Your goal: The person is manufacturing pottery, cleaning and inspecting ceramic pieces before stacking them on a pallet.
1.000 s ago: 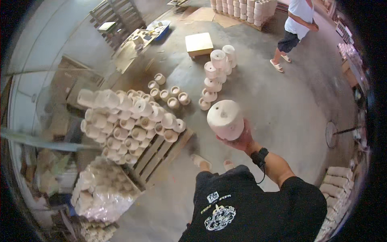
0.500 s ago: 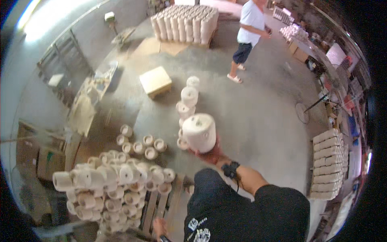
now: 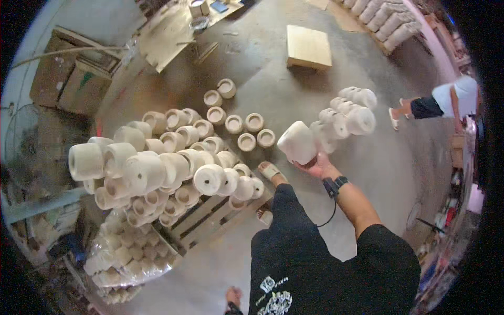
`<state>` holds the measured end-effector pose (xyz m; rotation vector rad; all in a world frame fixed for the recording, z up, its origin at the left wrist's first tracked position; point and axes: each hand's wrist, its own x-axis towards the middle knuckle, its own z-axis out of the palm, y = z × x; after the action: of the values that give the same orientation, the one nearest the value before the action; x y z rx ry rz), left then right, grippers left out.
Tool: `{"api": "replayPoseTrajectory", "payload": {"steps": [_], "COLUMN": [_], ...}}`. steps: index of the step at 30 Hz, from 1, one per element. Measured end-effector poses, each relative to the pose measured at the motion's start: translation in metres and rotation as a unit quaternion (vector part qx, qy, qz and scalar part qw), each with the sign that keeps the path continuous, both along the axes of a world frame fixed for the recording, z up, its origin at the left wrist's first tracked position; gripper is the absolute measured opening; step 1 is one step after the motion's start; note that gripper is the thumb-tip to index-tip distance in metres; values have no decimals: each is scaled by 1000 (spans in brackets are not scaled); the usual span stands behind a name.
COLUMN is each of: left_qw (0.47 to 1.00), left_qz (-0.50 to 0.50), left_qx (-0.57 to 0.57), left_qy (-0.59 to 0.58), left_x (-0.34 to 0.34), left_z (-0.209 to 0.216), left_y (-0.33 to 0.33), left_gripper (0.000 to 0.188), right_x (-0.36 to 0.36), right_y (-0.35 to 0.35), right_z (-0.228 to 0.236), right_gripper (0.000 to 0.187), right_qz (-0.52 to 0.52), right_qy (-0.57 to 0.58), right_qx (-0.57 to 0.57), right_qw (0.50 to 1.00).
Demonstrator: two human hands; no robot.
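My right hand point(image 3: 318, 167) is closed around the lower end of a cream-white, unglazed ceramic pot point(image 3: 298, 143), held tilted above the floor. Just beyond it on the floor stands a group of similar pots point(image 3: 360, 121), partly hidden behind the held one. My left hand point(image 3: 233, 297) hangs low at the bottom edge, with its fingers loosely apart and nothing visible in it. Left of my legs, a big stack of ceramic pots point(image 3: 144, 173) lies piled in layers on a slatted wooden pallet point(image 3: 202, 218).
Several hollow pots point(image 3: 234, 124) stand on the floor past the stack. A low wooden stool point(image 3: 308, 46) is farther off. Plastic-wrapped pots point(image 3: 128, 257) sit at the lower left. A person point(image 3: 428, 105) stands at the right; tall rows of pots point(image 3: 380, 18) fill the far right.
My view has turned left, toward the pallet stack. The pot in my right hand has tipped over from near upright. My left hand still hangs low.
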<state>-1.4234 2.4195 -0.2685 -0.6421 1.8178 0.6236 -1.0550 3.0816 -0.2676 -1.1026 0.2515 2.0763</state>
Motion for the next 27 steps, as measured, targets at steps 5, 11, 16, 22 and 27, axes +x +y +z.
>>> {"api": "replayPoseTrajectory", "payload": {"steps": [5,11,16,22,27], "left_qw": [978,948,935,927,928], "left_qz": [-167,-269,-284,-287,-297], "left_qx": [-106,-146,-188,-209,-192], "left_qy": [-67,-84,-102,-118,-116], "left_x": [96,114,120,134,145], "left_z": [71,144,163,168,162], "left_y": [13,110,165,197,214], "left_gripper": [21,19,18,20,22], "right_x": [-36,-108,-140,-146,-148], "right_y": [84,112,120,114,128], "right_z": [-162,-272,-339,-372,-354], "right_gripper": [96,124,126,122,121], "right_qz": [238,468,517,543,522], "right_qy": [-231,-700,-686,-708,-686], "right_qx": [-55,125,185,191,158], "right_qw": [942,525,477,409,482]}}
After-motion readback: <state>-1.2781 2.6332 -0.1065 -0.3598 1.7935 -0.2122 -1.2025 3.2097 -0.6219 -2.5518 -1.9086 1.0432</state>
